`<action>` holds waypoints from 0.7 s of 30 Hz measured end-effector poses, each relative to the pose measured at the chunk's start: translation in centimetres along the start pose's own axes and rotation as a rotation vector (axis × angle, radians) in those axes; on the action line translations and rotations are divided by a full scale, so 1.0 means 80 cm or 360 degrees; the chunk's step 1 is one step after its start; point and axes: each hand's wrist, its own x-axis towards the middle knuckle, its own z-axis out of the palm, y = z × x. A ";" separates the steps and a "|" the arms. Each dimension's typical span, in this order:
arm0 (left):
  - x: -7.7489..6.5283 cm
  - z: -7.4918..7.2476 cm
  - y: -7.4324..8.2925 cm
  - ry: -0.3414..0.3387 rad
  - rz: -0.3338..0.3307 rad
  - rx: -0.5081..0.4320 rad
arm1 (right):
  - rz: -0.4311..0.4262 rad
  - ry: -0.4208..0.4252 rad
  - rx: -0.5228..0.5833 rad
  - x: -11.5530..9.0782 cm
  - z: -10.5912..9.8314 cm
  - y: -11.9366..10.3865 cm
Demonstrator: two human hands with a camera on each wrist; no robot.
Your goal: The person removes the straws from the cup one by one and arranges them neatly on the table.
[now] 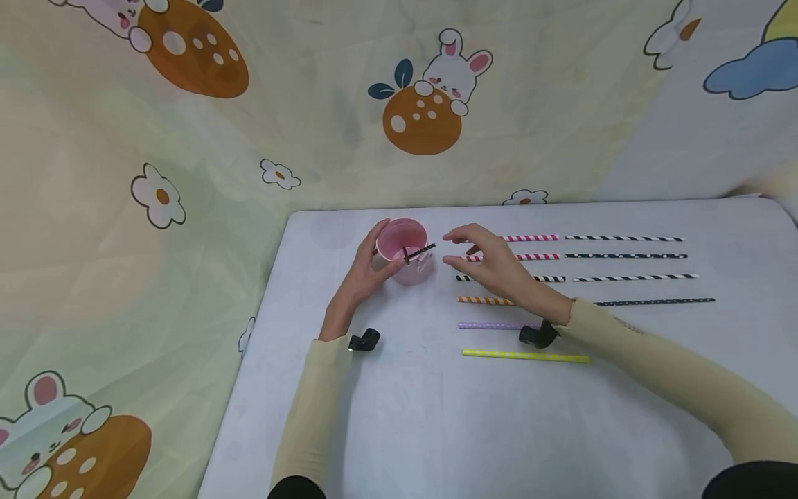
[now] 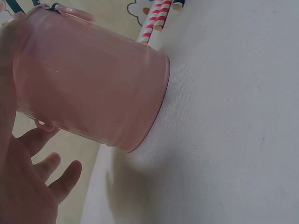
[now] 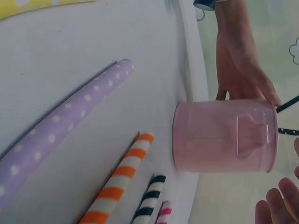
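Note:
A pink bucket-shaped cup (image 1: pixel 415 274) with small side handles stands upright near the table's back left. My left hand (image 1: pixel 366 274) holds it by its left side and rim, the thumb in front. Dark straws (image 1: pixel 422 251) poke out over the rim, one black with white dots. To the right of the cup, my right hand (image 1: pixel 492 262) hovers with fingers apart from the thumb and nothing between them. Beneath that hand lie pink-striped straws (image 1: pixel 537 257), a black-striped straw (image 1: pixel 551 279) and an orange-striped straw (image 1: pixel 483 300), all partly hidden by it.
A purple dotted straw (image 1: pixel 489 326) and a yellow straw (image 1: pixel 526 356) lie nearer the front. Several black-and-white straws (image 1: pixel 626 256) form a second column to the right. Behind the white table (image 1: pixel 436 416) hangs a cartoon-printed cloth (image 1: pixel 337 125).

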 end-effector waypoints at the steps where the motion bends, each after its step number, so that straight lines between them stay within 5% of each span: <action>1: 0.000 0.000 0.000 -0.0001 0.0003 -0.0004 | -0.0025 0.0005 0.0005 0.002 0.003 -0.001; 7: 0.001 -0.001 -0.001 -0.0003 0.0027 -0.0017 | -0.0157 0.0023 0.0051 0.013 0.022 -0.005; 21: -0.001 -0.002 0.000 -0.0003 0.0039 -0.0020 | -0.0159 0.0088 0.0018 0.025 0.042 -0.015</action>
